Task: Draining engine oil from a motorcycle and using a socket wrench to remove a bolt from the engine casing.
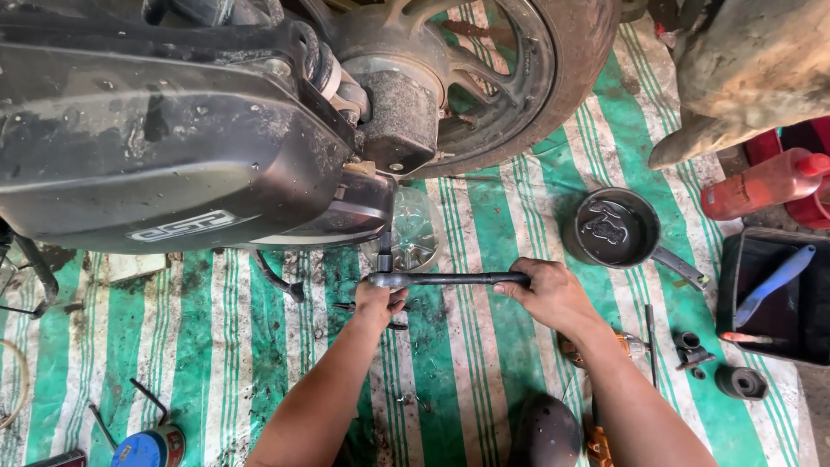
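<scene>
We grip the long dark metal ratchet wrench (pixel 445 278) below the black engine cover (pixel 164 147): left hand (pixel 379 298) closed steadying its head, right hand (pixel 545 290) closed on the handle for leverage.

Both bare forearms reach up and forward toward the wrench (pixel 450 278). The left hand (pixel 379 303) sits under the wrench's head end, fingers curled up around it, wrist straight. The right hand (pixel 553 294) is closed in a fist on the wrench's handle end, knuckles up, its forearm angling in from the lower right
</scene>
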